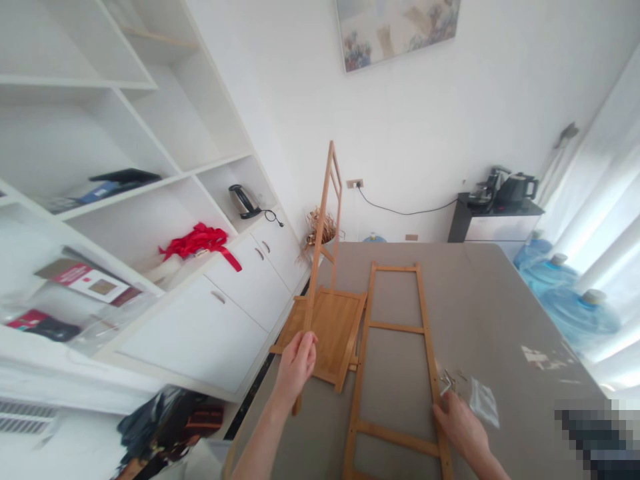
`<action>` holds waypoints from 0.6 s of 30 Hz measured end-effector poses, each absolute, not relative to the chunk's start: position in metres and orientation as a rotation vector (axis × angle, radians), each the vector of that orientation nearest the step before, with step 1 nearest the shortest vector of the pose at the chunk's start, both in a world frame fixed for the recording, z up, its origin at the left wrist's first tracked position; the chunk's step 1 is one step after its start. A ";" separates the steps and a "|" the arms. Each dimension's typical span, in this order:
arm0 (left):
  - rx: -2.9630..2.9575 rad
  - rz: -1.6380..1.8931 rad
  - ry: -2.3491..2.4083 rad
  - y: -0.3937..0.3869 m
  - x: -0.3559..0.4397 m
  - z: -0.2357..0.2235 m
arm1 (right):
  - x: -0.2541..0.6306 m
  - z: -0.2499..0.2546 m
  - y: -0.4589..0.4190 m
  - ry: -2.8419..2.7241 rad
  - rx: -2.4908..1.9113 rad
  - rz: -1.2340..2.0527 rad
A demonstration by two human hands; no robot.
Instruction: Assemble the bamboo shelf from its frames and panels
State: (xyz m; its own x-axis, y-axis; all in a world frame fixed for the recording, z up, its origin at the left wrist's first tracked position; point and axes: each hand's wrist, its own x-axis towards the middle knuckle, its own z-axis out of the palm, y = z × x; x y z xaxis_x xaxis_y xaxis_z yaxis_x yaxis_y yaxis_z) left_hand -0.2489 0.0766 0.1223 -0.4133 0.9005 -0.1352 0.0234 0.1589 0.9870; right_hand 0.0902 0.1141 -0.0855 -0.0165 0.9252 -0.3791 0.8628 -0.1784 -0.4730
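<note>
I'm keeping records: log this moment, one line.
Left hand: grips raised brown wooden frame; right hand: near silver metal hardware; lying flat: brown ladder-shaped wooden frame

Left hand (299, 357) is curled up pretty tight near the left edge of the table (470, 287); forearm (264, 427) slants up. Right hand (461, 425) sits lower, well in from the right edge; can't really tell its grip.

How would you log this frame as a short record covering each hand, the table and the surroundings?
Left hand: closed around the upright wooden frame
Right hand: at small metal pieces; grip unclear
Table: flat-lying wooden frame, wooden panel, clear plastic bag
Left side: white cabinet, kettle, red ribbon
Right side: blue water bottles
</note>
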 end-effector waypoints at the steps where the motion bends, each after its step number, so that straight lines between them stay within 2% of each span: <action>1: 0.841 1.373 1.448 0.080 -0.248 0.127 | 0.091 -0.085 0.117 -1.906 -2.106 0.946; 4: 0.690 1.325 1.040 0.089 -0.241 0.127 | 0.091 -0.075 0.130 -1.751 -1.995 0.969; 8: 0.479 1.234 0.739 0.092 -0.228 0.105 | 0.087 -0.045 0.145 -1.469 -1.826 1.244; 12: 0.390 1.156 0.584 0.088 -0.219 0.078 | 0.080 -0.014 0.146 -1.244 -1.643 1.474; 18: 0.333 1.167 0.479 0.078 -0.214 0.063 | 0.069 -0.005 0.140 -1.344 -1.625 1.531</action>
State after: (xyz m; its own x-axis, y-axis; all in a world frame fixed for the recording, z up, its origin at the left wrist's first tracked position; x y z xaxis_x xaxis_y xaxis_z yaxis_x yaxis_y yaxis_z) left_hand -0.2143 0.0784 0.0629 0.3114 0.9319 -0.1860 -0.7938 0.3627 0.4883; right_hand 0.0687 0.1404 -0.0049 -0.1371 0.8979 -0.4183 0.2986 -0.3652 -0.8818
